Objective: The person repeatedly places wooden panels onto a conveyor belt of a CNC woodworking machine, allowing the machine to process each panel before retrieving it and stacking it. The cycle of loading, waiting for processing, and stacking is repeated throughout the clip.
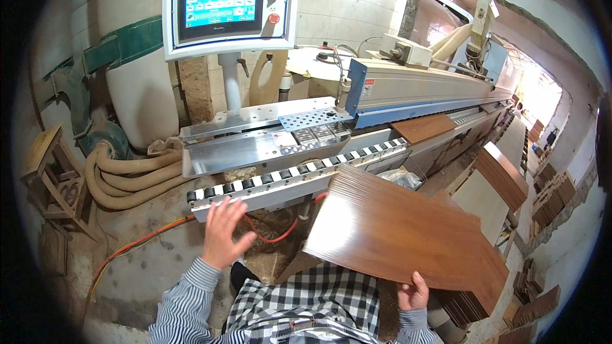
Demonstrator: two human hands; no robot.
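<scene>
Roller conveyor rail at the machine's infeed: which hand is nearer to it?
Left. The left hand hovers open just below the roller conveyor rail; the right hand grips the wooden panel, farther back.

The conveyor (pixel 299 175) runs from lower left toward upper right along the front of the machine (pixel 421 86). The screen (pixel 221 5) stands on a post behind the conveyor's left end. Hoses (pixel 124 175) lie on the floor to the left, with a stool (pixel 54 172) farther left. The left hand (pixel 224 232) is just before the conveyor's near end. The right hand (pixel 414 293) holds the near edge of a panel (pixel 401 229), right of the left hand. Another panel (pixel 424 127) lies on the conveyor farther along. Stacks (pixel 503 175) stand right.
</scene>
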